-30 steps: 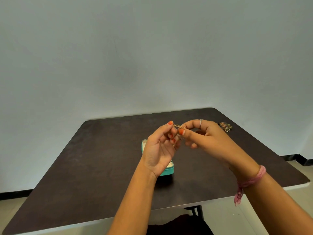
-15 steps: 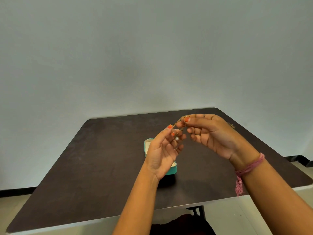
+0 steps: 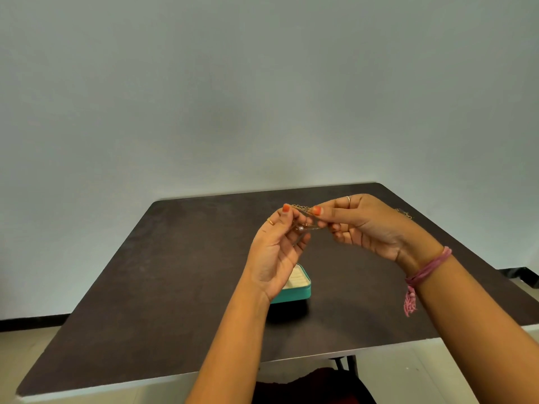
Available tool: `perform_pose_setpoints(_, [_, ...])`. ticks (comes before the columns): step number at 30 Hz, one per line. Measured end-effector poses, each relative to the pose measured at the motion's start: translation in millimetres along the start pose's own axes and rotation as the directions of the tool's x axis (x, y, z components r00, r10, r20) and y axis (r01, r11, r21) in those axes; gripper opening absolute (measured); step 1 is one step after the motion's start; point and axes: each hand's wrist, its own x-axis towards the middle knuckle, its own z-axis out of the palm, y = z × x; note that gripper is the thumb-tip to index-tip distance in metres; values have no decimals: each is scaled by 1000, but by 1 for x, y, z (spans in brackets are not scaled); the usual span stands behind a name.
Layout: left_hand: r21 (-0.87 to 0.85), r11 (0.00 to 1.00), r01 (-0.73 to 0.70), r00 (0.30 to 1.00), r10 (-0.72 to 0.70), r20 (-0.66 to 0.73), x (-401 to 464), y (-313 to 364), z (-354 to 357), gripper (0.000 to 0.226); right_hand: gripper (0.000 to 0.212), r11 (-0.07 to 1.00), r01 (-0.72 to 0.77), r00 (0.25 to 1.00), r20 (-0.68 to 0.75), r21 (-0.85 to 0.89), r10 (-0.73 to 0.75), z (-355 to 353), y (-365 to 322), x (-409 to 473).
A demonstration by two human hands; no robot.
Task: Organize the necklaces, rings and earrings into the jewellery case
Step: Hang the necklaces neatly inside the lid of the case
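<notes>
Necklace point(image 3: 302, 209) pinched between both hands' fingers point(image 3: 287, 209), apparently taut.

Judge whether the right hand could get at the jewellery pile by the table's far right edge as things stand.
Probably not yet: the right hand and left hand both pinch the necklace. The pile lies just behind the right hand, with nothing visibly in between.

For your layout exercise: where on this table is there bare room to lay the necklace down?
Bare tabletop spans the whole left side, between the teal case and the left edge, and the near strip in front of the case. The far right corner is crowded by a jewellery pile.
</notes>
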Motion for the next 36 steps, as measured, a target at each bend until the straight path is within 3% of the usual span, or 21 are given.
perform_pose_setpoints(4, [23,1000,13,1000,-13,4,3,0,-5,14,27,968,25,1000,10,-249,-23,-4,-3,3])
perform_pose_setpoints(8, [24,999,29,999,-29,-18,6,-5,-10,12,17,857,85,996,18,-508,-89,-2,-4,9])
perform_pose_setpoints(11, [0,1000,19,998,-19,-53,10,-9,-15,10,7,821,147,982,-17,-552,-188,-1,-2,17])
perform_pose_setpoints(17, [68,997,38,996,-32,-88,18,-24,-23,13,16,824,216,946,-97,-524,-310,8,10,35])
perform_pose_setpoints(22, [-93,992,82,981,-97,-167,27,-26,-32,25,14,727,252,885,-153,-638,-440,10,25,54])
perform_pose_setpoints(26, [-77,992,95,976,-108,-187,32,-28,-39,27,14,622,247,853,-138,-743,-504,11,27,65])
perform_pose_setpoints(30, [69,994,87,969,-68,-236,39,-21,-58,30,13,559,230,853,-112,-797,-510,8,28,78])
perform_pose_setpoints(33, [279,956,87,908,39,-418,48,-18,-84,22,14,517,196,871,-94,-833,-481,5,32,88])
perform_pose_setpoints(36, [628,746,224,792,236,-563,53,-25,-124,12,15,478,170,880,-85,-862,-467,3,40,96])
